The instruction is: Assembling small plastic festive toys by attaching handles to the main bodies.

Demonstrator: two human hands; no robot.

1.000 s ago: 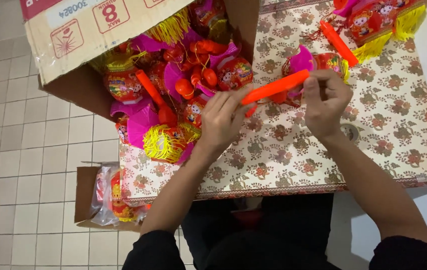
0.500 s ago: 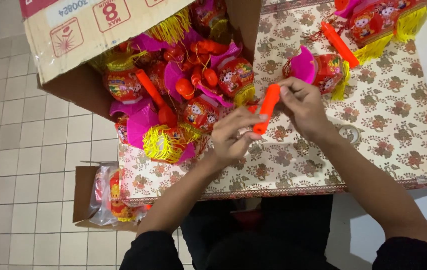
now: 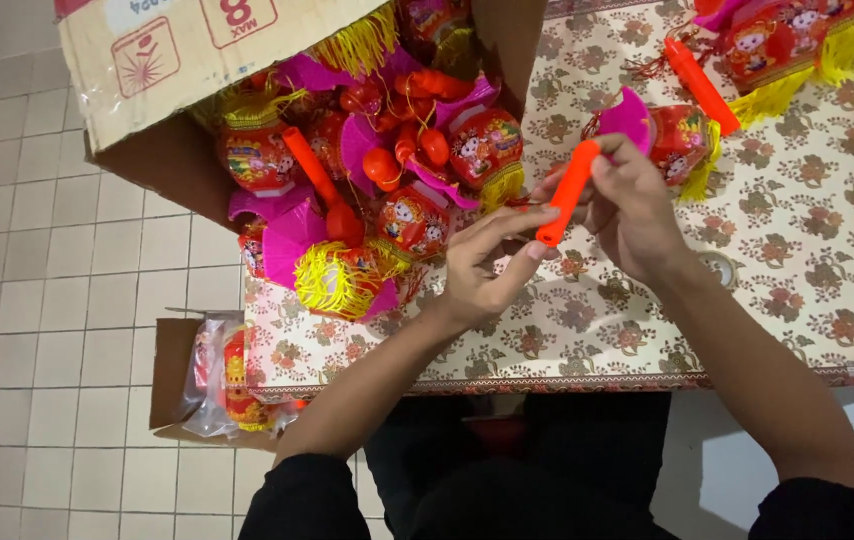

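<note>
Both my hands hold an orange plastic stick [image 3: 568,194] above the patterned table [image 3: 807,270]. My right hand [image 3: 637,205] grips its upper end with the fingers wrapped round it. My left hand [image 3: 487,265] pinches the lower end between thumb and fingers. The stick stands tilted, its top leaning right. Just behind it lies a small red lantern with a pink fan-shaped top and yellow fringe [image 3: 662,135].
A big open cardboard box [image 3: 177,60] full of red, pink and yellow toy lanterns lies tipped onto the table's left side. More lanterns and another orange stick [image 3: 699,82] lie at the far right. A smaller box of wrapped lanterns [image 3: 212,380] sits on the tiled floor.
The stick has swung from nearly level to steeply tilted, and both hands have drawn closer together. My right hand has slid over its upper end.
</note>
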